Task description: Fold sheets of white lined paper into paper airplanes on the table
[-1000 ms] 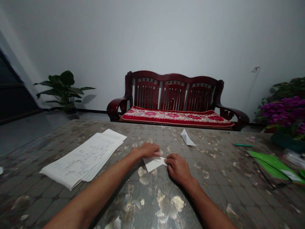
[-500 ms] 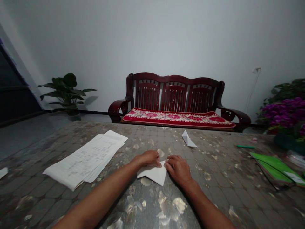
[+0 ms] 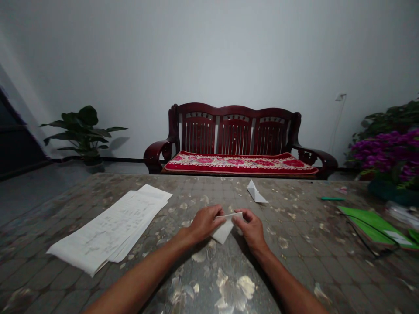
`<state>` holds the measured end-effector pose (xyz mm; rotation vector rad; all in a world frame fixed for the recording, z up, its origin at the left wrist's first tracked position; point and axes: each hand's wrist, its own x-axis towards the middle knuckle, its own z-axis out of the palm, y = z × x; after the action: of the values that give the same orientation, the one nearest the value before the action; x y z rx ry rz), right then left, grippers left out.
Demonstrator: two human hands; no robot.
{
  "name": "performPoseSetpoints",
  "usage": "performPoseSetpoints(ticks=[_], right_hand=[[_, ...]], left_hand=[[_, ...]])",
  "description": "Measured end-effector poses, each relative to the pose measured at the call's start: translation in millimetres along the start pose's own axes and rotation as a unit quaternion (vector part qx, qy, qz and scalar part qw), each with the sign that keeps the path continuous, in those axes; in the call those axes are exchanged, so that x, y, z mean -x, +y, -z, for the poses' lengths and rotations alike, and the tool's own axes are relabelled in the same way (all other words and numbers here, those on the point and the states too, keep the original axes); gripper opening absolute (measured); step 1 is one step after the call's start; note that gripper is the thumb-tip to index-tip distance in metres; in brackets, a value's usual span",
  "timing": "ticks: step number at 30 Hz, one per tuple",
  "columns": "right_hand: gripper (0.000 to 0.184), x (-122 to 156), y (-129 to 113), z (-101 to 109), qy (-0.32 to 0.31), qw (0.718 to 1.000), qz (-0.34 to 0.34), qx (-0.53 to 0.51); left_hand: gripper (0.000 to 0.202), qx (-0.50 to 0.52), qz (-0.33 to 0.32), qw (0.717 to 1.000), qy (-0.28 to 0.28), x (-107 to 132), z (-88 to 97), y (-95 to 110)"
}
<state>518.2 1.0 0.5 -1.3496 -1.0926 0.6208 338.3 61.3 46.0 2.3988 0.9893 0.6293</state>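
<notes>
A small folded white paper (image 3: 224, 232) is held up between my two hands over the patterned tabletop. My left hand (image 3: 207, 222) pinches its left side, with the thumb on the near face and the fingers behind. On the right, my right hand (image 3: 251, 226) grips the upper right corner between thumb and fingers. The paper's top edge runs nearly level and a point hangs downward. Beyond my hands stands another folded white paper shape (image 3: 255, 192), untouched, with a peak at its left end.
Written paper sheets (image 3: 109, 229) lie in a stack on the left. To the right are a green pen (image 3: 332, 199), a green booklet (image 3: 369, 226), black-framed glasses (image 3: 376, 253) and purple flowers (image 3: 382, 150). A red-covered wooden bench (image 3: 240, 163) stands past the table's far edge.
The folded paper has been lifted from the tabletop and tilted upright. Both hands now pinch its sides, and less of its surface shows. The view has shifted slightly.
</notes>
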Motion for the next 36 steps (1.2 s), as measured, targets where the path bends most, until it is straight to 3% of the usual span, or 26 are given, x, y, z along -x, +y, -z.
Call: performPoseSetpoints(ticks=[3, 6, 9, 11, 14, 17, 22, 26, 36], right_hand=[[0.018, 5.9, -17.0, 5.9, 0.072, 0.983, 0.15, 0.071], [0.018, 12.0, -27.7, 13.8, 0.021, 0.927, 0.326, 0.183], [0.024, 13.6, -27.6, 15.2, -0.041, 0.86, 0.418, 0.29], [0.024, 12.0, -24.0, 11.5, -0.06, 0.833, 0.429, 0.344], [0.027, 9.1, -18.5, 2.7, -0.061, 0.823, 0.418, 0.38], [0.026, 8.6, -14.8, -4.5, -0.08, 0.831, 0.405, 0.374], [0.009, 8.2, -6.3, -6.8, -0.147, 0.844, 0.349, 0.38], [0.007, 6.1, 0.1, -3.9, -0.172, 0.854, 0.31, 0.38], [0.018, 8.7, -5.9, -8.5, -0.173, 0.803, 0.353, 0.448]], left_hand=[[0.007, -0.036, -0.061, 0.993, 0.091, -0.9, 3.3, 4.3], [0.01, -0.038, -0.088, 0.985, 0.147, -5.3, 1.3, 4.2], [0.017, -0.028, -0.091, 0.984, 0.152, -6.6, -8.1, -1.2], [0.018, -0.021, -0.088, 0.988, 0.126, -2.4, -16.3, -5.9], [0.019, 0.004, -0.083, 0.993, 0.085, 10.4, -26.3, -11.6], [0.016, 0.035, -0.054, 0.996, 0.06, 23.7, -31.2, -15.5], [0.008, 0.03, 0.014, 0.999, 0.007, 31.6, -31.6, -22.3], [0.01, -0.028, -0.005, 0.999, -0.019, 32.6, -29.5, -23.3], [0.009, -0.093, -0.028, 0.995, 0.004, 42.6, -29.1, -20.2]])
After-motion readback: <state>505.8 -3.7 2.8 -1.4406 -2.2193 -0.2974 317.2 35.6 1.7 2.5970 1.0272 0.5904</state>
